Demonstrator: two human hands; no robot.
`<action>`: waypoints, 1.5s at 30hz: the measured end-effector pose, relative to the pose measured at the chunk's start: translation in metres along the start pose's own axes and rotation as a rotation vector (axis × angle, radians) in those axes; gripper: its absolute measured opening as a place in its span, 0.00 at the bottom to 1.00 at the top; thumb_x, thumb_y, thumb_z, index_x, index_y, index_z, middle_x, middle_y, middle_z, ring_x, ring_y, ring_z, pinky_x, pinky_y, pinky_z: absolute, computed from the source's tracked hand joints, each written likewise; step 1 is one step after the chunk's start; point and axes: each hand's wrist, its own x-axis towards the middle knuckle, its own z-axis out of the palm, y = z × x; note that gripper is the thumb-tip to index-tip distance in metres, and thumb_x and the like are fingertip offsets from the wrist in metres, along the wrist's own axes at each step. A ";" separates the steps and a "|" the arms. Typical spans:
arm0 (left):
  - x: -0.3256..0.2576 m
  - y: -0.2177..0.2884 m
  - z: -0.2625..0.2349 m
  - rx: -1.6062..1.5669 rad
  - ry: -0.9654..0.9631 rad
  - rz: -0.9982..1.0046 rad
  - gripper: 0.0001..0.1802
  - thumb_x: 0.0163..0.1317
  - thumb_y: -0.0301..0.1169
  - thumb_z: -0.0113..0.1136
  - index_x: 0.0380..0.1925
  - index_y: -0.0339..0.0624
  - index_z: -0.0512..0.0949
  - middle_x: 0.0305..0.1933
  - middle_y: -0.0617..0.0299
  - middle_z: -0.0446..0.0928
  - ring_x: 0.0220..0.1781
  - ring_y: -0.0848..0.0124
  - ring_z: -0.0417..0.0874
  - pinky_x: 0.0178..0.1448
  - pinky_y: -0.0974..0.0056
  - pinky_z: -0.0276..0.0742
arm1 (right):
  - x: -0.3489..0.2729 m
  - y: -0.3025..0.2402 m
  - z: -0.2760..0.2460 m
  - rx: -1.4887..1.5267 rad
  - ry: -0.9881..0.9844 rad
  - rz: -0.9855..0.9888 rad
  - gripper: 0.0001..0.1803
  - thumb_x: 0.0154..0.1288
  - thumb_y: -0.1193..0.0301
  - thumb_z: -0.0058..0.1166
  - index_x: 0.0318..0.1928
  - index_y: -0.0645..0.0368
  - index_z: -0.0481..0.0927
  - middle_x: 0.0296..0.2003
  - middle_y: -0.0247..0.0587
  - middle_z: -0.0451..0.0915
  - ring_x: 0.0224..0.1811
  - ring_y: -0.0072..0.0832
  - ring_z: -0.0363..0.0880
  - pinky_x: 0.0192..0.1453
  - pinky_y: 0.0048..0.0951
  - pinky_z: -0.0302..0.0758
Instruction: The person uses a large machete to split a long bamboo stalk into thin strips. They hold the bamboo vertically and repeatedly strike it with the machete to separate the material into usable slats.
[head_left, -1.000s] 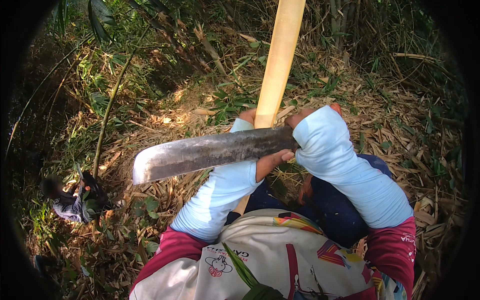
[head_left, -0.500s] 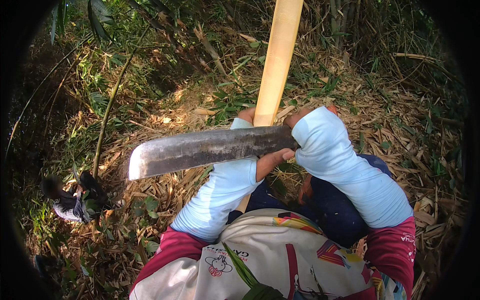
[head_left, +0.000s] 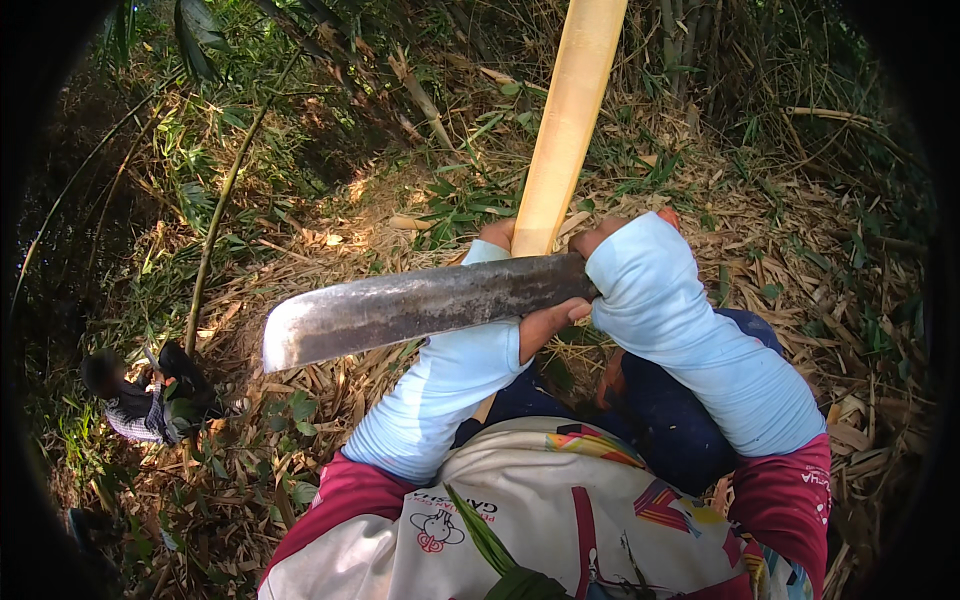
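Observation:
A long pale split bamboo strip (head_left: 570,110) rises from my hands toward the top of the view, leaning a little right. My left hand (head_left: 545,328) is closed around its lower part, the thumb showing below the blade and some fingers beyond it. Across the strip lies the broad dark blade of a machete (head_left: 420,305), its worn, bright tip pointing left. My right hand (head_left: 597,236) grips the machete at its handle end; the handle itself is hidden by the hand and the light blue sleeve. A short bit of the strip's lower end shows near my lap.
Dry bamboo leaves and chips (head_left: 790,260) cover the ground. A thin bamboo stem (head_left: 228,190) slants up at the left. Farther left, another person (head_left: 150,400) sits low among the plants. Dense bamboo stalks (head_left: 685,50) stand at the back.
The strip's upper end has tilted slightly to the right. The machete's tip has dipped a little toward me and shifted slightly right. Both hands keep their hold.

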 end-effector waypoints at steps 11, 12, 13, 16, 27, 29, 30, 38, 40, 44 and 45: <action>-0.001 0.008 0.007 0.118 0.143 0.133 0.34 0.48 0.35 0.80 0.50 0.35 0.69 0.38 0.58 0.81 0.41 0.70 0.83 0.46 0.65 0.79 | 0.000 -0.008 -0.012 -0.110 0.002 0.051 0.11 0.51 0.66 0.61 0.37 0.49 0.81 0.32 0.39 0.82 0.37 0.39 0.84 0.40 0.49 0.69; -0.001 0.006 0.007 0.104 0.145 0.131 0.34 0.48 0.35 0.80 0.50 0.35 0.69 0.39 0.58 0.81 0.41 0.70 0.83 0.46 0.65 0.79 | -0.001 -0.008 -0.011 -0.102 0.035 0.044 0.11 0.51 0.66 0.61 0.37 0.49 0.81 0.32 0.39 0.82 0.37 0.39 0.84 0.40 0.49 0.69; -0.001 0.004 0.008 0.090 0.147 0.128 0.34 0.49 0.35 0.80 0.50 0.35 0.69 0.39 0.58 0.81 0.41 0.70 0.83 0.46 0.65 0.79 | -0.002 -0.007 -0.010 -0.093 0.067 0.036 0.11 0.51 0.66 0.61 0.37 0.49 0.81 0.32 0.39 0.81 0.37 0.40 0.84 0.40 0.50 0.68; 0.000 0.003 0.008 0.017 0.127 0.082 0.35 0.49 0.35 0.79 0.51 0.35 0.68 0.41 0.56 0.80 0.43 0.70 0.83 0.47 0.65 0.79 | -0.004 -0.005 -0.007 -0.069 0.119 0.014 0.12 0.50 0.66 0.61 0.38 0.50 0.81 0.32 0.40 0.81 0.37 0.40 0.83 0.41 0.50 0.68; -0.002 0.008 -0.001 0.047 0.018 0.005 0.47 0.50 0.33 0.79 0.62 0.32 0.56 0.49 0.52 0.79 0.51 0.68 0.82 0.57 0.63 0.78 | 0.002 -0.003 -0.004 0.062 -0.037 -0.030 0.13 0.49 0.69 0.61 0.38 0.57 0.79 0.31 0.48 0.80 0.37 0.47 0.82 0.38 0.45 0.77; -0.002 0.006 -0.001 0.043 0.013 0.009 0.48 0.50 0.33 0.79 0.63 0.32 0.56 0.50 0.52 0.79 0.52 0.67 0.82 0.57 0.63 0.78 | 0.002 -0.004 -0.003 0.036 -0.043 -0.016 0.14 0.49 0.68 0.62 0.38 0.56 0.79 0.31 0.47 0.80 0.37 0.46 0.83 0.39 0.46 0.76; -0.002 0.005 -0.001 0.020 0.010 0.004 0.48 0.50 0.33 0.79 0.63 0.32 0.56 0.50 0.51 0.78 0.52 0.67 0.82 0.57 0.63 0.78 | 0.001 -0.003 -0.002 0.014 -0.032 -0.013 0.14 0.49 0.68 0.62 0.38 0.55 0.80 0.32 0.47 0.80 0.37 0.45 0.83 0.39 0.47 0.75; -0.003 0.006 0.004 0.127 0.133 0.148 0.35 0.49 0.35 0.78 0.53 0.37 0.69 0.38 0.57 0.82 0.40 0.69 0.86 0.43 0.63 0.80 | 0.003 -0.005 -0.005 -0.077 -0.073 0.032 0.15 0.46 0.65 0.66 0.37 0.52 0.81 0.34 0.41 0.82 0.39 0.41 0.84 0.42 0.48 0.72; -0.003 0.008 0.005 0.141 0.137 0.153 0.34 0.49 0.35 0.78 0.52 0.37 0.69 0.38 0.58 0.82 0.40 0.69 0.86 0.44 0.64 0.80 | 0.003 -0.005 -0.007 -0.067 -0.067 0.030 0.15 0.45 0.65 0.66 0.37 0.51 0.81 0.34 0.41 0.82 0.40 0.40 0.84 0.42 0.48 0.70; -0.004 0.002 0.009 0.091 0.162 0.166 0.32 0.51 0.35 0.78 0.51 0.37 0.71 0.38 0.58 0.83 0.40 0.70 0.86 0.44 0.65 0.80 | 0.000 -0.003 -0.005 -0.036 0.023 0.005 0.16 0.46 0.63 0.67 0.37 0.51 0.81 0.33 0.40 0.81 0.39 0.40 0.83 0.43 0.48 0.68; -0.004 0.004 0.009 0.089 0.162 0.160 0.31 0.51 0.35 0.78 0.51 0.37 0.71 0.38 0.59 0.83 0.40 0.70 0.85 0.45 0.65 0.80 | -0.001 -0.003 -0.005 -0.032 0.043 0.001 0.16 0.46 0.63 0.67 0.36 0.50 0.80 0.33 0.40 0.81 0.38 0.40 0.82 0.43 0.48 0.67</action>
